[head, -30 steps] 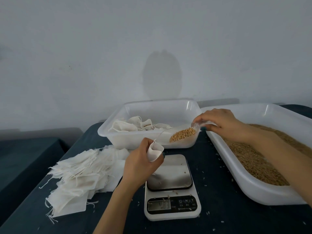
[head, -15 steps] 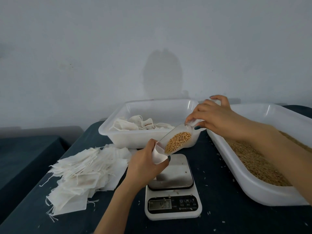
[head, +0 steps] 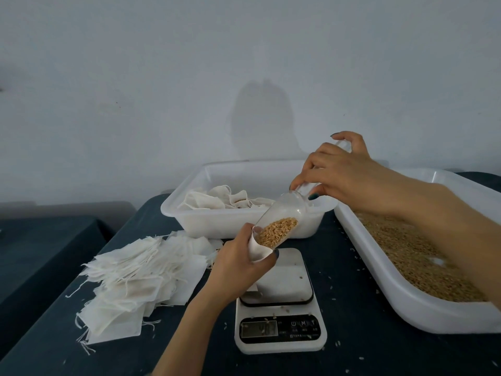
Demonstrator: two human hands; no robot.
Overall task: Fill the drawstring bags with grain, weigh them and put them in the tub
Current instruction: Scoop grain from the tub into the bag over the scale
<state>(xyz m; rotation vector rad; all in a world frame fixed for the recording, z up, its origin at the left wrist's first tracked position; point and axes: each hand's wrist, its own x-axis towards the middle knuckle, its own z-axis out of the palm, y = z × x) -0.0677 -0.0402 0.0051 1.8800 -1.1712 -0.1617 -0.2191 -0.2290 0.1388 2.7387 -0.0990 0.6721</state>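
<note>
The filling step was in hand. The left hand held a bag above the scale, near the front edge of the desk. Its fingers were curled round the cloth, pinching the mouth open. The right hand gripped the handle of a clear scoop, tilted down with its lip at the bag's mouth — grain heaped at the low end. Next, I judged, a steeper tilt to empty it without spilling, then the bag onto the scale — the tub stood by the back edge.
</note>
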